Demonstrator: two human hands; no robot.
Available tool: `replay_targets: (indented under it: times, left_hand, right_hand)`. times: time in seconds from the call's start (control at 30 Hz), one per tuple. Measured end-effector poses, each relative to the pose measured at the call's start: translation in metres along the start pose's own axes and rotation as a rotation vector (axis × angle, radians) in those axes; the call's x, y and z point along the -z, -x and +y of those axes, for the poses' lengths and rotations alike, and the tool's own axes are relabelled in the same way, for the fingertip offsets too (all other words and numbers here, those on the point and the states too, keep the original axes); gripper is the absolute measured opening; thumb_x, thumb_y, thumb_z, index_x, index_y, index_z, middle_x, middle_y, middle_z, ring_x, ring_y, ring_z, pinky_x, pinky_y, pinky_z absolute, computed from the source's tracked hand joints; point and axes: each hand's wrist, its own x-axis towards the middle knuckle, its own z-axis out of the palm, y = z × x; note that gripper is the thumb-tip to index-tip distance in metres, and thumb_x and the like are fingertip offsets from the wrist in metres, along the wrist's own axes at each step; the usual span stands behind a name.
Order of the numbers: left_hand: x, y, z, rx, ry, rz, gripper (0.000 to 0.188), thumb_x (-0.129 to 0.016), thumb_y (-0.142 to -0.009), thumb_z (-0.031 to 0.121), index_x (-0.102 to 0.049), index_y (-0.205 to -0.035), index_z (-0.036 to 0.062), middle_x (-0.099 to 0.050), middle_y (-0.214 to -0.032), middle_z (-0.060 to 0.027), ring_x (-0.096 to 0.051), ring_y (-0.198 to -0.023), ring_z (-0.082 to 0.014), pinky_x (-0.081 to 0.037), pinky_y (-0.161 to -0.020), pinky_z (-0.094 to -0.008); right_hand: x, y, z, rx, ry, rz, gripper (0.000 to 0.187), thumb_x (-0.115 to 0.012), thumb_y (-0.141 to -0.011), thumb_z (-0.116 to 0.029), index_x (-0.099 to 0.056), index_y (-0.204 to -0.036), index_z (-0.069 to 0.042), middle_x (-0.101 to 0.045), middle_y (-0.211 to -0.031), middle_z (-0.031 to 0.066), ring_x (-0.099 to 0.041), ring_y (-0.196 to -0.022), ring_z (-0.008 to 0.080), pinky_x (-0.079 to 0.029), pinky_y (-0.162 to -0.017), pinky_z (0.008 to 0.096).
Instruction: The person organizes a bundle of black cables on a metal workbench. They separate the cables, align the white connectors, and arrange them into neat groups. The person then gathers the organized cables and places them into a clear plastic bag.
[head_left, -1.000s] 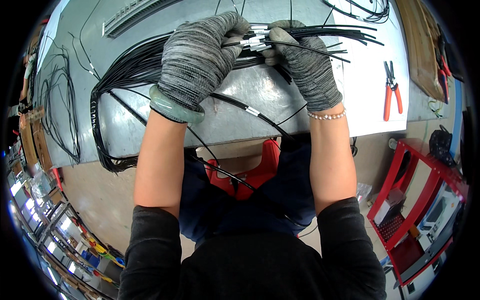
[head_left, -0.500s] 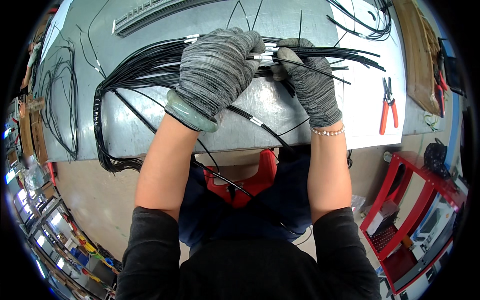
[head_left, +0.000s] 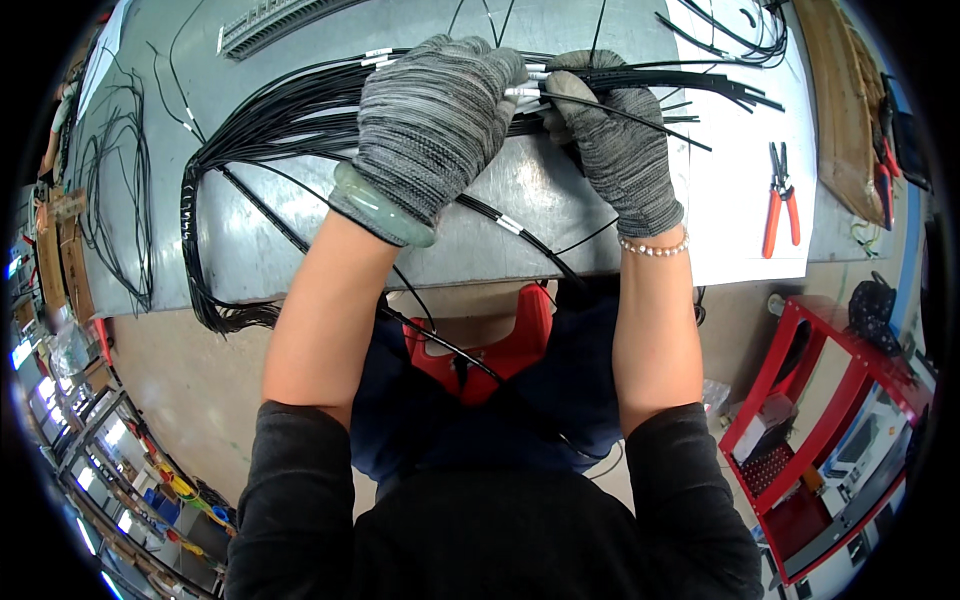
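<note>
Wires, black and thin (head_left: 245, 122), arc across the table (head_left: 560, 220) from ten o'clock to two o'clock of the view, gathered at the ten o'clock end into a tied trunk that bends down to the near edge. The left hand (head_left: 430, 135), at between eleven and twelve o'clock, is gloved in grey knit and closed on the wires, its fingertips pinching beside white sleeves (head_left: 523, 92). The right hand (head_left: 620, 150), at between one and two o'clock, wears a matching glove; its thumb and curled fingers grip the same wires just beside those sleeves, and the free ends fan out past it toward two o'clock. Pliers with red handles (head_left: 780, 182) lie at two o'clock on a white sheet (head_left: 740, 230), well apart from the right hand. A grey slotted strip (head_left: 285, 27) rests at eleven o'clock, beyond the wires. A loose loop of dark wire (head_left: 147, 200) lies between nine and ten o'clock. At four o'clock, off the table, stands a red cart (head_left: 722, 440).
</note>
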Motion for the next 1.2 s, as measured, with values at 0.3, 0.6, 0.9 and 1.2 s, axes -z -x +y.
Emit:
replay_targets:
  times: [0.3, 0.6, 0.9, 1.2]
  left_hand:
    - [0.007, -0.005, -0.003, -0.030, 0.105, -0.076, 0.022, -0.053, -0.084, 0.018, -0.057, -0.103, 0.0077, -0.059, -0.092, -0.0115, -0.057, -0.089, -0.0288, -0.047, -0.079, -0.0369]
    - [0.003, -0.004, -0.014, -0.005, 0.122, -0.103, 0.026, -0.051, -0.088, 0.023, -0.058, -0.106, 0.0053, -0.060, -0.097, -0.0137, -0.057, -0.093, -0.0306, -0.045, -0.083, -0.0381]
    - [0.007, -0.006, -0.013, 0.105, 0.352, -0.197, 0.025, -0.057, -0.086, 0.028, -0.061, -0.098, 0.0067, -0.063, -0.086, -0.0123, -0.061, -0.080, -0.0279, -0.048, -0.074, -0.0345]
    - [0.010, 0.005, -0.029, -0.080, 0.364, -0.004, 0.019, -0.065, -0.079, 0.015, -0.060, -0.093, 0.0024, -0.058, -0.080, -0.0095, -0.057, -0.077, -0.0211, -0.047, -0.073, -0.0315]
  right_hand:
    - [0.006, 0.001, 0.002, -0.008, 0.011, -0.027, 0.032, -0.058, -0.086, -0.033, -0.064, -0.093, -0.002, -0.063, -0.065, 0.0073, -0.061, -0.062, 0.0129, -0.050, -0.061, 0.0263]
    - [0.009, 0.001, 0.001, -0.165, -0.004, -0.056, 0.035, -0.058, -0.085, -0.035, -0.065, -0.084, -0.001, -0.063, -0.063, 0.0077, -0.061, -0.057, 0.0131, -0.050, -0.057, 0.0254]
    - [0.004, 0.001, -0.002, -0.132, -0.175, -0.007, 0.032, -0.060, -0.085, -0.031, -0.064, -0.083, 0.001, -0.062, -0.061, 0.0082, -0.060, -0.055, 0.0125, -0.050, -0.053, 0.0239]
    - [0.000, 0.000, 0.004, -0.384, -0.385, 0.073, 0.042, -0.062, -0.084, -0.034, -0.057, -0.095, 0.006, -0.064, -0.070, 0.0173, -0.065, -0.062, 0.0199, -0.057, -0.060, 0.0283]
